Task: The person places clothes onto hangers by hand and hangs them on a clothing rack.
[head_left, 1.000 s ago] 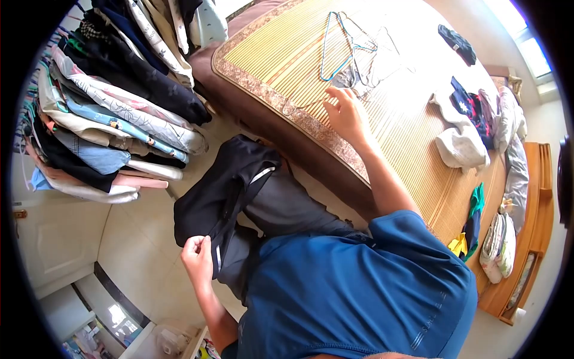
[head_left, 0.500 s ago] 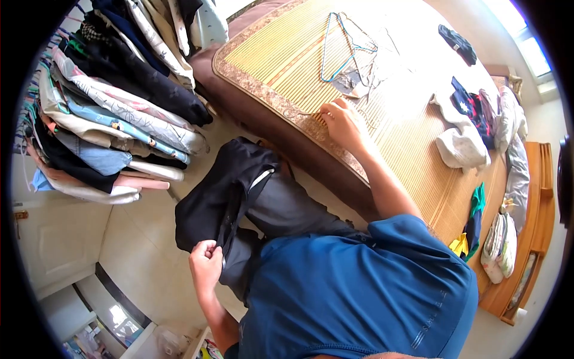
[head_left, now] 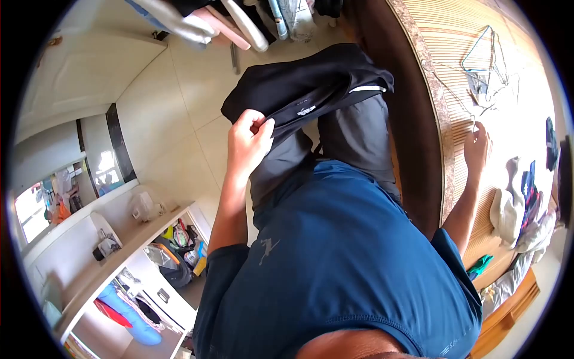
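My left hand (head_left: 250, 140) pinches the edge of a black garment (head_left: 293, 84), which lies spread over my knees with a small white print and a white strip showing. Over on the bed's woven mat (head_left: 445, 72), my right hand (head_left: 478, 146) has its fingers closed on the hook of a thin wire hanger (head_left: 448, 85). Beyond that hand, a blue hanger (head_left: 478, 51) and other wire hangers lie together on the mat.
Hanging clothes (head_left: 239, 24) are at the top. An open cabinet (head_left: 128, 254) with clothes and bags stands at lower left, below a white door (head_left: 89, 78). A white cloth (head_left: 507, 209) and a green cloth (head_left: 480, 266) lie on the bed at right.
The view has swung left and down, bringing the cabinet into sight. My right hand has closed on a hanger's hook. My left hand still grips the black garment, whose inner print now shows.
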A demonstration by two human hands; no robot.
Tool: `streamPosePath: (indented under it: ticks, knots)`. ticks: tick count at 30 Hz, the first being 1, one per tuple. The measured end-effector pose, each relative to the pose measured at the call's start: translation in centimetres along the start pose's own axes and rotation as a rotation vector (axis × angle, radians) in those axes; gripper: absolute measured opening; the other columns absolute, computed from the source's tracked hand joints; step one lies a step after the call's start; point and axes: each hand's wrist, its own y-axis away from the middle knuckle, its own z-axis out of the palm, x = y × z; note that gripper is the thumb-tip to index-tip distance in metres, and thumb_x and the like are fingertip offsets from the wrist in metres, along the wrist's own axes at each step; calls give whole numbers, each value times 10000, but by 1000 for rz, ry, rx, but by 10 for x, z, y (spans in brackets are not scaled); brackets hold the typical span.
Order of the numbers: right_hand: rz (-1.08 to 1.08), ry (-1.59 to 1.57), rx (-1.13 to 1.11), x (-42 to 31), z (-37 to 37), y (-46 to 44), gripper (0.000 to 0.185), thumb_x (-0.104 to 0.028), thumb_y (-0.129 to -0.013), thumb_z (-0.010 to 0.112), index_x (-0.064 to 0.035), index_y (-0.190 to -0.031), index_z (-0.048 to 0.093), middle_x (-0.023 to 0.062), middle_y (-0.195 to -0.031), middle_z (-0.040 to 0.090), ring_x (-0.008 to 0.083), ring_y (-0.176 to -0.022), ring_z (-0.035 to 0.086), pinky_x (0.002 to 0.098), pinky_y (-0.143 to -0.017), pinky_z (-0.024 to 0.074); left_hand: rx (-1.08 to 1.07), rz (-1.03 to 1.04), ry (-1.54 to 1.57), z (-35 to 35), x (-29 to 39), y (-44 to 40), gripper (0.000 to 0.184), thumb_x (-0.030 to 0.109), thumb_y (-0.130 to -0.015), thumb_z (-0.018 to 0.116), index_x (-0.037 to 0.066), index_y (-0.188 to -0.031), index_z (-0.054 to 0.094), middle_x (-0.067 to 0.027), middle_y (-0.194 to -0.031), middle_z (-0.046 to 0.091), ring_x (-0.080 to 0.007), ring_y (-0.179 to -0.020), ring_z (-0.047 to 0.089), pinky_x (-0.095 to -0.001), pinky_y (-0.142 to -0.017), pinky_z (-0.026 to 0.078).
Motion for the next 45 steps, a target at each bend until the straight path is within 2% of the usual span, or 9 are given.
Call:
streamPosePath:
  ticks: [10,13,14,19,21,23,31,39,45]
  knots:
    - [21,51,318,-20,-79,5,355,-314,-1070,455,-136,-1241,711,116,-1236,711,365,-1146,661,443,-986,508,81,-2,145,7,2,1,175,36,-914,738,18,-849,576,36,-724,563,-20,-663,494,-209,-598,408]
    - [39,-303,507,-43,-121,6,365,-327,-1055,522,-62,-1173,743,70,-1067,769,246,-939,738,365,-866,559,71,-14,198,7,3,-1,158,40,-919,740,8,-865,596,31,-733,593,-21,-671,515,-208,-604,418]
    - [25,-452,522,-53,-136,8,281,-271,-1056,601,-63,-1148,765,40,-1021,772,134,-856,709,285,-798,558,63,-8,205,7,2,-2,144,44,-917,745,4,-875,613,29,-740,605,-21,-673,523,-207,-609,425]
    - [-270,-1149,400,-117,-180,8,235,-121,-1057,613,81,-1122,713,99,-962,724,133,-751,673,270,-753,563,60,-9,273,10,0,1,114,70,-919,756,-10,-911,676,28,-752,634,-22,-676,541,-205,-614,443]
    - [-527,-1411,77,-147,-186,7,242,-99,-1069,580,95,-1172,681,116,-974,718,167,-780,698,291,-739,567,70,37,256,14,-1,6,100,72,-932,725,-20,-919,687,-5,-708,641,-44,-571,554,-220,-516,437]
    - [-585,-1489,-115,-188,-179,14,229,-71,-1066,567,101,-1176,670,120,-962,714,168,-771,678,287,-729,557,90,27,235,17,-7,9,101,76,-916,732,-21,-928,707,-22,-727,669,-60,-607,588,-232,-562,472]
    - [-1079,-1137,-513,-283,-160,11,208,-121,-1058,608,44,-1139,707,69,-960,717,102,-770,650,235,-719,525,144,101,216,21,-8,24,107,74,-892,740,-20,-934,710,-57,-729,679,-80,-660,604,-255,-625,498]
    - [-1186,-939,-522,-299,-170,10,216,-162,-1061,615,11,-1144,715,62,-966,709,109,-820,673,230,-742,525,193,121,331,21,-15,22,88,53,-901,723,-25,-931,694,-34,-717,652,-63,-648,567,-249,-601,469]
    - [-1085,-1127,-599,-298,-154,11,225,-174,-1067,607,9,-1143,714,62,-986,704,108,-823,674,237,-760,527,197,120,361,18,-13,24,72,39,-911,710,-22,-947,696,-19,-731,659,-49,-656,565,-238,-604,465]
